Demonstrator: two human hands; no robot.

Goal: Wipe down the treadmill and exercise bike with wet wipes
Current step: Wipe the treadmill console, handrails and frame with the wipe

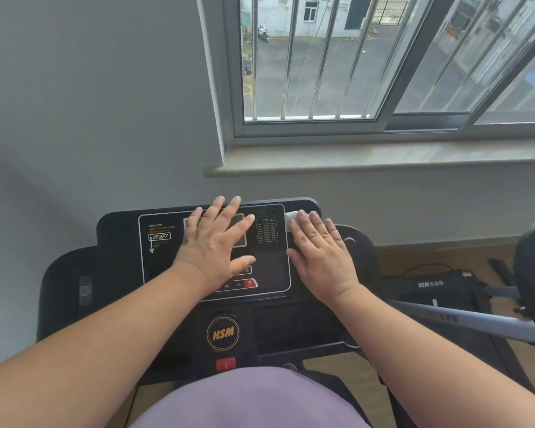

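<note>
The black treadmill console (pixel 121 242) with its glossy control panel and a round HSM logo fills the middle of the head view. My left hand (pixel 217 242) lies flat on the panel's display, fingers spread and straight. My right hand (pixel 320 251) lies flat over the panel's right edge, pressing a white wet wipe (pixel 291 219) under its fingertips; only the wipe's far end shows. At the right edge stands part of the exercise bike (pixel 531 273), dark, with a grey frame bar (pixel 464 318).
A grey wall and a stone windowsill (pixel 383 157) stand close behind the console, with a barred window above. A red safety key (pixel 226 364) sits below the logo. A black HSM unit (pixel 439 285) with a cable lies on the wooden floor to the right.
</note>
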